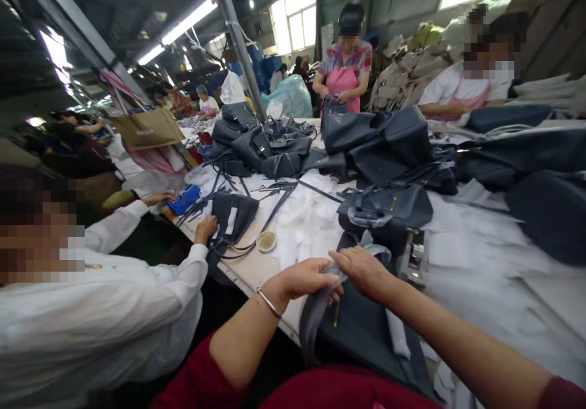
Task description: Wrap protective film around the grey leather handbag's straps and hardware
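Note:
My left hand (307, 279) is closed on a dark strap (311, 326), where a piece of clear film seems to wrap it. Close beside it my right hand (365, 270) pinches the same wrapped part, fingers bent down. The strap curves down toward my body at the table edge. Under my hands lies a dark navy leather bag (366, 323) with a gold zip pull and a white wrapped strip (397, 334) on it. What exactly is between my fingertips is partly hidden.
Just beyond stands another navy handbag (389, 207), with a metal device (414, 256) near it. A round tin (266, 241) sits left. More bags (375, 134) are piled behind. A co-worker's hand (206, 231) touches a bag (233, 217) at left. White tissue (311, 213) covers the table.

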The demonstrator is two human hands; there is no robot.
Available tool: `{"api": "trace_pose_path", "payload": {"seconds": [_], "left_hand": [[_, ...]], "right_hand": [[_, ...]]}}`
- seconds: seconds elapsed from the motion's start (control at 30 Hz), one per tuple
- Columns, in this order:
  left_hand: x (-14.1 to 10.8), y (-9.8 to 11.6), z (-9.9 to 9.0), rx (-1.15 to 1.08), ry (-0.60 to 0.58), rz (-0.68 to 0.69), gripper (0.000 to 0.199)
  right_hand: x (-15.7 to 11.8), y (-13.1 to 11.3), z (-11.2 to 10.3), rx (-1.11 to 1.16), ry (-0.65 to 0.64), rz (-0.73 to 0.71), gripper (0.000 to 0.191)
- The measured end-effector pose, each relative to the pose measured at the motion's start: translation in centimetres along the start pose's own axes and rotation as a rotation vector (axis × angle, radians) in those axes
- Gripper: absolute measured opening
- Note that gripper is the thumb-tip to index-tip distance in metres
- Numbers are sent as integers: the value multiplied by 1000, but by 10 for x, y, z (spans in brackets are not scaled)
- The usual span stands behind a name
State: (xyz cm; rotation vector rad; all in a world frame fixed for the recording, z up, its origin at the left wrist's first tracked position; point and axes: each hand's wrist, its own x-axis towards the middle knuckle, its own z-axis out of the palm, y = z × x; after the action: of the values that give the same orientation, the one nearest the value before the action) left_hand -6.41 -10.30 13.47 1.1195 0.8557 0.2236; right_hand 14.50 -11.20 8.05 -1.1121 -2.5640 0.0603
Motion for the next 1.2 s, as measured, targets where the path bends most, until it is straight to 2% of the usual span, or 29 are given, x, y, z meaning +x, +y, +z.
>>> {"api": "trace_pose_path", "payload": {"seconds": [0.07,0.17,0.27,0.47,0.63,0.73,0.8,0.93,1.07,1.2], "left_hand": [[-13,-7,-14,-3,-43,13,61],[-26,-21,-27,76,-13,-31,59],[-25,-23,-26,103,23,12,59],[-10,7,-23,185,50,86,50],[1,37,-27,388,165,80,35],[10,51,-27,524,144,128,33],[11,54,-29,537,99,165,35],[2,38,-44,389,-14,154,38],[-4,16,-52,272,27,117,37],[5,11,-49,238,79,109,31]], "right_hand": [[-3,14,1,-40,24,66,48],[-4,30,-3,-66,53,130,51],[1,31,-7,-81,38,112,48],[11,26,-15,-104,53,92,48],[26,19,-36,-99,196,123,62],[39,13,-41,-111,170,23,50],[45,15,-39,-118,140,-7,42],[46,30,-31,-146,141,25,41],[45,38,-24,-162,115,-2,41],[49,35,-20,-178,103,-43,41]]}}
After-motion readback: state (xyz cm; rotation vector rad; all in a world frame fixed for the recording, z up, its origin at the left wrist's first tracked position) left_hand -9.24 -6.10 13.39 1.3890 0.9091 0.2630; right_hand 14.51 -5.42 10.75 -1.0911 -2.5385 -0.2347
